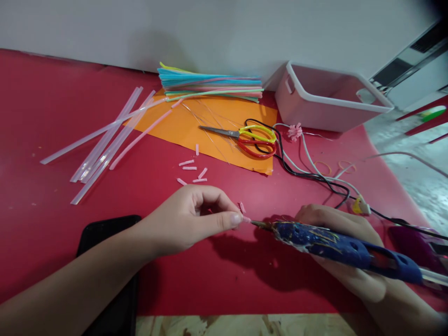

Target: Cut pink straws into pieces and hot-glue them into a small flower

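My left hand (191, 219) pinches a small pink straw piece (242, 208) between thumb and fingers, just above the red table (52, 196). My right hand (345, 242) grips a blue hot glue gun (336, 245) lying nearly level, its metal nozzle touching the pink piece at my left fingertips. A clear glue stick pokes out of the gun's rear at the right edge. Several short pink straw bits (192, 169) lie on the table just beyond my left hand.
Clear glue sticks (101, 140) and a pink straw lie at the left. Orange paper (196, 126) holds scissors (247, 136), with coloured straws (210, 84) behind. A white bin (325, 98), a pink flower piece (294, 132), cables, rubber bands and a black phone (105, 233) are around.
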`<state>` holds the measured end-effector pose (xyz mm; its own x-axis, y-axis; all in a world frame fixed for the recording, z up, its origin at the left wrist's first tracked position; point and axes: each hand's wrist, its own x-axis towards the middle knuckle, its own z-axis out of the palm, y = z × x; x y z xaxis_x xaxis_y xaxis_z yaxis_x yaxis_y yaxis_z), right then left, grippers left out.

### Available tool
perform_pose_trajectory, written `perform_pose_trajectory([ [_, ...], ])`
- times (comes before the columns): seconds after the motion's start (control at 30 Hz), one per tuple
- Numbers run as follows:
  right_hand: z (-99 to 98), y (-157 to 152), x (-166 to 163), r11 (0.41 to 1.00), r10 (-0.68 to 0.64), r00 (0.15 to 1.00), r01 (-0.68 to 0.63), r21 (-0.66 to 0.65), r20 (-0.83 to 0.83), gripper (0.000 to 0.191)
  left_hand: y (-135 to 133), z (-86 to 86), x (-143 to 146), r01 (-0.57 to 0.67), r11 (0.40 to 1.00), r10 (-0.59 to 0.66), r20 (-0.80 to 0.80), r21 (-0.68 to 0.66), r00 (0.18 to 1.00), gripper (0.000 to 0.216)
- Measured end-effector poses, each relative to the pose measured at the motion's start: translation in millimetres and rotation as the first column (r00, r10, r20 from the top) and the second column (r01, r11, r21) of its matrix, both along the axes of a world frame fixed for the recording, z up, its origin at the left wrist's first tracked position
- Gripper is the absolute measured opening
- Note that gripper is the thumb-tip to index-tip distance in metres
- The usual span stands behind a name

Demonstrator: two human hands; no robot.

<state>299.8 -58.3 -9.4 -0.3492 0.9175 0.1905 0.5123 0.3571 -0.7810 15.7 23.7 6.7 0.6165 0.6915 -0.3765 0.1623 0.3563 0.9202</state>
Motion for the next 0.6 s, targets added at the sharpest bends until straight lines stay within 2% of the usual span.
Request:
perform_pose_trajectory([
  [0.13,-2.2,1.6,1.6,1.0,0.025,0.999,-0.025,0.018,-0.021,0.011,1.2,0.6,-0.4,0.009,1.0,-0.009,-0.001,-0.001,1.0,0.012],
  [0.6,-2.6,-1.2,0.4,0.998,-0.031,0.999,0.03,-0.057,-0.01,0.017,1.3,0.4,-0.5,0.039,0.999,-0.038,-0.01,0.01,0.999,0.013],
])
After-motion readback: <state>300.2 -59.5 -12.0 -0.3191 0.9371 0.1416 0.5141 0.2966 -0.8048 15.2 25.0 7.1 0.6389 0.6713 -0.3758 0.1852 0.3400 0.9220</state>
